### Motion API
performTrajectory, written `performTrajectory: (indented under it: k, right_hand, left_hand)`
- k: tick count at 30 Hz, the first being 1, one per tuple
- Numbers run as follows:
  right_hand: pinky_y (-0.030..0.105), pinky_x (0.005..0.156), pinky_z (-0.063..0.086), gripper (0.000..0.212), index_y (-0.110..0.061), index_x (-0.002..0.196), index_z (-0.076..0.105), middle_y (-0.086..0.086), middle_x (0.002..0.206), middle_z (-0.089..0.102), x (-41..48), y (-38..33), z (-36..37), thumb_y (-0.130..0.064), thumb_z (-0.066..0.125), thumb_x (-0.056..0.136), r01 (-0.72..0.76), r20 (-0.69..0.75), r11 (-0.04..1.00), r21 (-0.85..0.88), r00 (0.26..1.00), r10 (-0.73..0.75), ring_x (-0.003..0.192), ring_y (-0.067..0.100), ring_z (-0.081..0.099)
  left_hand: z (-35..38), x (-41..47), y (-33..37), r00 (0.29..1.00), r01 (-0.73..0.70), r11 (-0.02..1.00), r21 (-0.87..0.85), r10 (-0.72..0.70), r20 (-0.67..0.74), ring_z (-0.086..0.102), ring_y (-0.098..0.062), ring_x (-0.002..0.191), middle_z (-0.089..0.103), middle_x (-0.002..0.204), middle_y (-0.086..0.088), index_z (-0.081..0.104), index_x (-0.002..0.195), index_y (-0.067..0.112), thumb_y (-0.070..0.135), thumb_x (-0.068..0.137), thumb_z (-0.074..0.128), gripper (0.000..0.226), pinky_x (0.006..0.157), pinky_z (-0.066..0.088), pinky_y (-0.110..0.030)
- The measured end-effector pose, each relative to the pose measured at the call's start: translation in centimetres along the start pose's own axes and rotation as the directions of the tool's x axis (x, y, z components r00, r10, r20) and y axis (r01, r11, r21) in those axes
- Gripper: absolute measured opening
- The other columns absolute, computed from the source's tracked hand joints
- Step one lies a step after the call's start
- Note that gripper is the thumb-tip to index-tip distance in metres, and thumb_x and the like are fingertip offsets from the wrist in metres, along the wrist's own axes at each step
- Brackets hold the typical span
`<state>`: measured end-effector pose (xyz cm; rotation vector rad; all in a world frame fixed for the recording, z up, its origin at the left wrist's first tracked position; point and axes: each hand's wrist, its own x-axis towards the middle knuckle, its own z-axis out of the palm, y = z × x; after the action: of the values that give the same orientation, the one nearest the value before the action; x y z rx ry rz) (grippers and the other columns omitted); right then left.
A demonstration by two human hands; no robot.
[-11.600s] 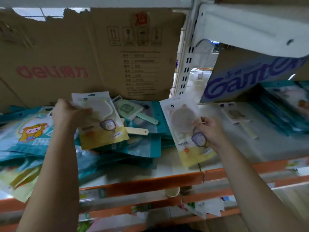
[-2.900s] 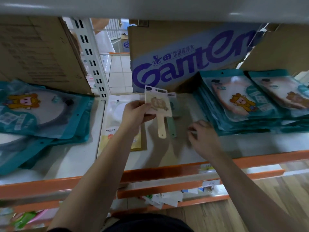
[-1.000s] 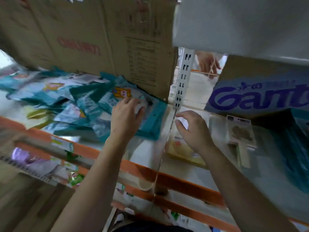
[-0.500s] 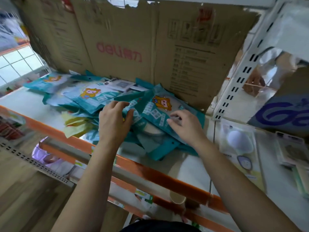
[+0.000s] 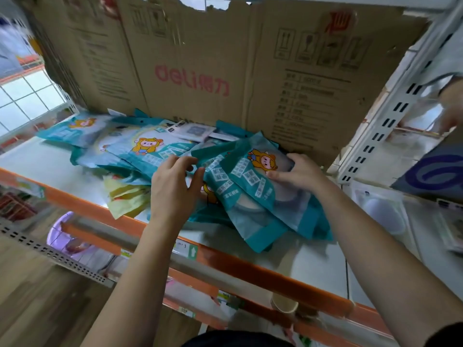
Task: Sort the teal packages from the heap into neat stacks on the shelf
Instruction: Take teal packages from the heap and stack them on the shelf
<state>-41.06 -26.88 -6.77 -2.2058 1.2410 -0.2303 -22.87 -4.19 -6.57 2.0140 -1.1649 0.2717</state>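
Observation:
A loose heap of teal packages [image 5: 140, 149] with a yellow cartoon figure lies on the white shelf [image 5: 50, 169] in front of a cardboard wall. My left hand [image 5: 172, 186] rests on the heap's middle, fingers spread against the left edge of the top teal package [image 5: 250, 181]. My right hand [image 5: 298, 174] grips that package's far right side, thumb on top. The package tilts toward me over other teal ones.
Brown cardboard boxes [image 5: 200, 71] close off the back. Yellow packs [image 5: 125, 196] poke out under the heap. A white upright post [image 5: 390, 116] divides the shelf; right of it lie a clear pack [image 5: 380, 214] and a blue-printed box [image 5: 436, 171]. An orange rail [image 5: 250, 269] edges the front.
Both hands have closed in on the top teal package; the right hand now holds its far edge. The view has shifted slightly left over the heap.

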Motion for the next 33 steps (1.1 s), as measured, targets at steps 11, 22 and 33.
performTrajectory:
  k: [11, 22, 33]
  right_hand:
    - [0.028, 0.058, 0.044, 0.035, -0.013, 0.094, 0.063, 0.001, 0.089, 0.064, -1.3, 1.8, -0.8, -0.04, 0.078, 0.077, -0.144, -0.052, 0.954, 0.263, 0.985, 0.163, 0.079, 0.017, 0.061]
    - [0.043, 0.078, 0.058, 0.023, -0.009, 0.091, 0.065, 0.014, 0.091, 0.07, -4.3, 5.7, -3.4, -0.031, 0.062, 0.093, -0.185, -0.061, 0.77, 0.611, 0.959, 0.278, 0.084, 0.029, 0.069]
    - [0.034, 0.067, 0.053, 0.024, -0.011, 0.102, 0.066, 0.002, 0.092, 0.069, -8.4, 9.0, -5.0, -0.03, 0.051, 0.099, -0.159, -0.163, 0.683, 0.713, 0.909, 0.383, 0.085, 0.021, 0.066]
  left_hand:
    - [0.8, -1.4, 1.3, 1.0, 0.0, 1.0, -0.014, 0.0, 0.017, 0.058, -0.02, 0.074, 0.062, 0.088, -0.001, 0.067, 0.092, 0.011, 0.025, 0.091, 0.065, 0.014, 0.066, 0.045, -0.032]
    - [1.3, -3.0, 3.3, 0.997, 0.067, 0.998, 0.006, -0.067, 0.04, 0.059, -0.02, 0.078, 0.063, 0.094, -0.002, 0.065, 0.104, 0.012, 0.035, 0.091, 0.063, 0.026, 0.067, 0.048, -0.033]
    - [3.1, 1.6, 4.8, 0.991, 0.038, 0.985, 0.169, -0.059, 0.119, 0.048, -0.031, 0.11, 0.057, 0.117, -0.012, 0.059, 0.122, 0.012, 0.041, 0.088, 0.065, 0.045, 0.091, 0.038, -0.038]
